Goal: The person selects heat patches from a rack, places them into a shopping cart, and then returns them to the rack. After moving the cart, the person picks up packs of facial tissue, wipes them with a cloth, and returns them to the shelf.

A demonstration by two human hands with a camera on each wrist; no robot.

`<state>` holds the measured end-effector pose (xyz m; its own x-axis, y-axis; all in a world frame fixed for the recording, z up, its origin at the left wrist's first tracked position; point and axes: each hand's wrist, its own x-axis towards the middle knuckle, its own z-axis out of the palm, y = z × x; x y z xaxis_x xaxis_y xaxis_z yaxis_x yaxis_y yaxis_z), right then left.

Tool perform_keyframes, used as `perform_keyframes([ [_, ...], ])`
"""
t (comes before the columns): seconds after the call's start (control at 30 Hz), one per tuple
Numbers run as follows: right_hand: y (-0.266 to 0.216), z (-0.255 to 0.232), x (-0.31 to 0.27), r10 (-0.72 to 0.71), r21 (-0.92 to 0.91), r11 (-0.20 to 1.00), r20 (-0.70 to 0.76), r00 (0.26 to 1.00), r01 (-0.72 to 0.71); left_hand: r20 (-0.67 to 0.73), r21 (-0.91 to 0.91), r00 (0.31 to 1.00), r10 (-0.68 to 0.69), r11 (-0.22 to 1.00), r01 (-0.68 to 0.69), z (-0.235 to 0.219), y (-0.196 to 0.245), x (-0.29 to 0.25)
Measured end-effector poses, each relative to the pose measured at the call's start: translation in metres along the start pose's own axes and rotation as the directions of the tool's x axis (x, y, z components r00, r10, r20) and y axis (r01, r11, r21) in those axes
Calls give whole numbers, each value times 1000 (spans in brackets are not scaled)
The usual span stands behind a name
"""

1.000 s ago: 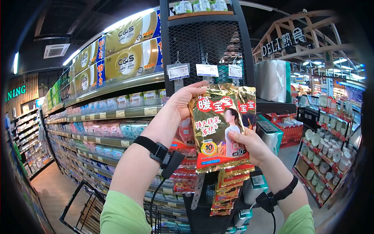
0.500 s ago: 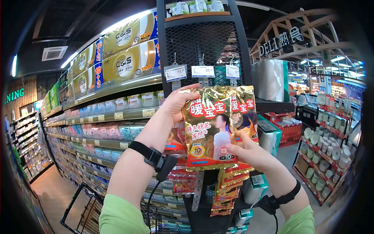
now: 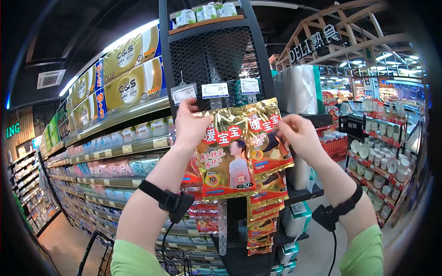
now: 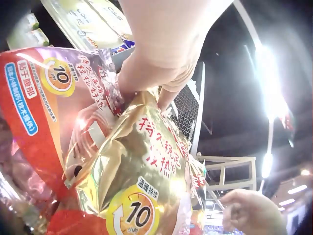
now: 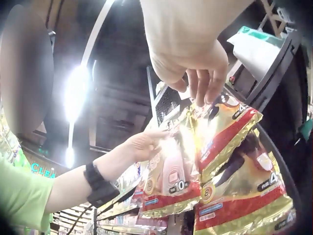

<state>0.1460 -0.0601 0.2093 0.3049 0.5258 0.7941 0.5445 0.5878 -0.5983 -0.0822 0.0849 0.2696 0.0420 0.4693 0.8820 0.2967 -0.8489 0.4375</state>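
Observation:
My left hand (image 3: 189, 131) pinches the upper left corner of a gold-and-red packet of heat patches (image 3: 226, 161), which shows a person in white and the number 10. In the left wrist view its crinkled gold front (image 4: 146, 161) hangs below the fingers. Beside it on the right, a second heat patch packet (image 3: 270, 145) marked 8 hangs in front of several similar ones. My right hand (image 3: 299, 135) is at that packet's right edge, with its fingers loosely bent. In the right wrist view those fingertips (image 5: 211, 95) overlap the packet's top.
White price tags (image 3: 215, 90) hang on the mesh rack above the packets. Gold tissue packs (image 3: 131, 89) fill the top shelf at left. A large wrapped roll pack (image 3: 297, 89) stands right of the rack. A cart (image 3: 99, 250) is low at left, crockery shelves (image 3: 382, 170) farther right.
The view has turned, shifting the rack leftward. My right hand has left the front of the 10-marked packet and moved to the neighbouring packet's right edge. My left hand still holds the first packet.

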Motion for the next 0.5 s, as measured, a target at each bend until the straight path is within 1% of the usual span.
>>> perform_keyframes([
  [0.03, 4, 0, 12, 0, 1, 1000, -4, 1000, 0, -128, 220, 984, 122, 971, -92, 3, 3, -1],
  [0.07, 12, 2, 25, -58, -19, 998, -21, 998, 58, -127, 220, 984, 124, 971, -94, 4, 7, -3],
  [0.1, 11, 3, 35, -117, -40, 993, -35, 993, 115, -206, 322, 924, 322, 914, -247, 5, 14, -5],
  [0.13, 10, 3, 42, -119, -40, 992, -37, 992, 117, -260, 431, 820, 509, 821, -373, 5, 22, -7],
  [0.17, 8, 5, 48, -126, -71, 990, -34, 991, 124, -216, 414, 792, 571, 788, -455, 5, 31, -6],
  [0.2, 5, 6, 54, -134, -102, 986, -30, 991, 130, -218, 414, 790, 573, 787, -456, 7, 38, -7],
  [0.23, 6, 7, 62, -169, -174, 971, -4, 986, 166, -131, 370, 836, 533, 808, -458, 10, 46, -8],
  [0.27, 6, 9, 67, -172, -174, 970, -2, 985, 169, -40, 326, 871, 490, 830, -452, 14, 51, -9],
  [0.3, 2, 11, 72, -236, -249, 942, -23, 971, 223, -71, 357, 846, 529, 805, -473, 22, 54, -7],
  [0.33, -1, 14, 76, -300, -324, 906, -40, 953, 272, -73, 358, 847, 527, 806, -471, 27, 57, -4],
  [0.37, -4, 14, 79, -266, -335, 911, -28, 964, 242, 52, 321, 917, 395, 863, -390, 32, 61, 0],
  [0.4, -4, 15, 84, -268, -335, 910, -26, 963, 244, 180, 295, 951, 253, 908, -297, 36, 64, 3],
  [0.43, -4, 16, 88, -279, -335, 907, -20, 960, 256, 184, 346, 955, 233, 894, -285, 42, 64, 6],
  [0.47, -4, 17, 93, -290, -334, 904, -15, 957, 268, 182, 346, 955, 235, 894, -286, 47, 65, 8],
  [0.5, -6, 18, 97, -292, -334, 903, -15, 956, 270, 201, 364, 966, 165, 903, -230, 50, 67, 9],
])
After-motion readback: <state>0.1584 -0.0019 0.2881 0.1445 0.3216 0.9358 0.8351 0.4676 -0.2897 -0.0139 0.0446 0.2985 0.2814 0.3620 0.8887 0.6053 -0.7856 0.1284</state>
